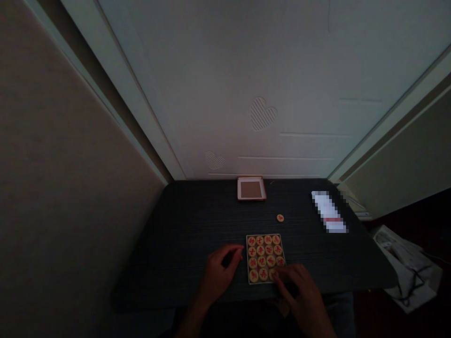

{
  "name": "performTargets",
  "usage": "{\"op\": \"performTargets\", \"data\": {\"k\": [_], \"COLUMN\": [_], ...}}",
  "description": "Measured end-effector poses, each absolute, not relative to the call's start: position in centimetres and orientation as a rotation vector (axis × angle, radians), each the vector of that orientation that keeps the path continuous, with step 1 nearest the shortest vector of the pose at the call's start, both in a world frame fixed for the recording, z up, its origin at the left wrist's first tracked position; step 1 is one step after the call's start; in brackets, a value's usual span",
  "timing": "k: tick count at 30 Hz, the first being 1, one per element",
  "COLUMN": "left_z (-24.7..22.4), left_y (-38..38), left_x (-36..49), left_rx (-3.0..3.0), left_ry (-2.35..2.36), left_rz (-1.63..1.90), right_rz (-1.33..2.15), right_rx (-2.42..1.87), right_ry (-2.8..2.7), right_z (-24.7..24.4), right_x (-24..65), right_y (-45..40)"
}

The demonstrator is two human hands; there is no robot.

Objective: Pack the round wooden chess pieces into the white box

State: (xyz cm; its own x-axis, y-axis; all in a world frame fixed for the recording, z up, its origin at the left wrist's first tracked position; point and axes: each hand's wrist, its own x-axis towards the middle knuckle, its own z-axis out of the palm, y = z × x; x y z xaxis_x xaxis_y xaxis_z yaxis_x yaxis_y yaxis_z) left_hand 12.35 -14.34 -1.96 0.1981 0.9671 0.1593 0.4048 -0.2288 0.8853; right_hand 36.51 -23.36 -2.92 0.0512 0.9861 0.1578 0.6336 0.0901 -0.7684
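A square tray (pixel 247 258) holds several round wooden pieces with red characters, laid in rows near the table's front edge. My left hand (pixel 221 267) is just left of the tray, its thumb and fingertips brought together; whether anything is between them is too dark to tell. At the tray's lower right corner, my right hand (pixel 296 286) has its fingertips on a round piece (pixel 273 274) and covers part of that corner. Behind the tray, a single round piece (pixel 280 218) with a red mark lies on the dark table.
An open shallow box (pixel 251 189) stands at the back of the dark table (pixel 190 220), near the white panel (pixel 225 94). A blurred white item (pixel 327 211) lies at the right. Below the table's right side is a white bag (pixel 408 272).
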Motion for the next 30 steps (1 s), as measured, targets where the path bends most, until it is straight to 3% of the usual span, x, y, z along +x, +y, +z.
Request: {"op": "performTargets", "data": {"k": [9, 15, 21, 30], "left_z": [-2.4, -2.3, -2.3, -2.1], "left_y": [-14.3, -14.2, -14.3, -14.2], "left_x": [12.3, 12.3, 12.3, 12.3], "left_rx": [1.745, 1.754, 1.749, 1.755], "left_ry": [1.295, 1.296, 1.313, 1.313], "left_rz": [0.999, 1.008, 0.996, 1.0], "right_rz": [0.624, 0.385, 0.364, 0.449], "right_rx": [-1.573, -1.641, -1.664, -1.601], "right_ry": [-1.745, -1.655, -1.756, -1.772], "right_z": [-2.1, -2.1, -3.3, -2.5], "right_x": [37.4, 41.5, 43.1, 42.4], "right_y": [-22.6, -15.0, -9.3, -10.8]}}
